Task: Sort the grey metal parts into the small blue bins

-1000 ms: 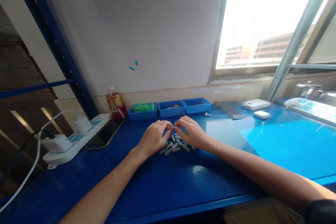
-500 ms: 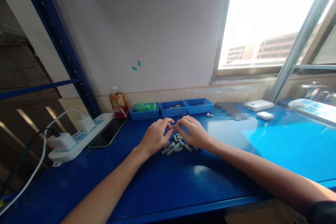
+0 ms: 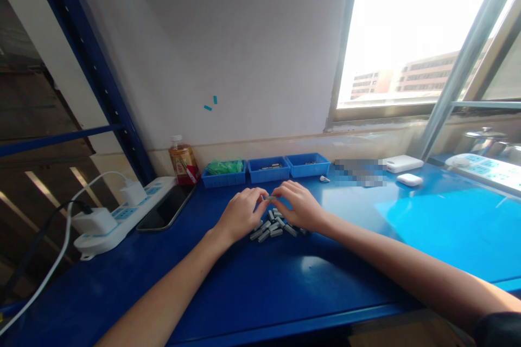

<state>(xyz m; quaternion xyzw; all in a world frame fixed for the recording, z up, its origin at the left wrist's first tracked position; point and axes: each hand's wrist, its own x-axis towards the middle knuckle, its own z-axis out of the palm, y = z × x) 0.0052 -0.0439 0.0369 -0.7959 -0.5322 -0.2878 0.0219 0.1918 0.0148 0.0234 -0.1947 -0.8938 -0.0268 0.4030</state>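
Note:
Between my two hands, just above a loose pile, is a small grey metal standoff (image 3: 270,198). The fingertips of my left hand (image 3: 240,214) pinch its left end. Thumb and fingers of my right hand (image 3: 300,206) close on its right end, covering most of it. Below the fingers, several similar metal standoffs (image 3: 277,232) lie jumbled on the blue table (image 3: 260,282). My right hand hides part of the pile.
Three blue bins line the wall: one with a green plastic bag (image 3: 225,166), a middle bin (image 3: 269,174) and a right bin (image 3: 308,168) with small metal parts. A phone (image 3: 166,209), power strip (image 3: 101,238) and drink bottle (image 3: 184,160) stand left; an earbud (image 3: 324,179) lies right.
My left fingers have closed further around the standoff, so less of it shows. Both hands stay in nearly the same place over the pile.

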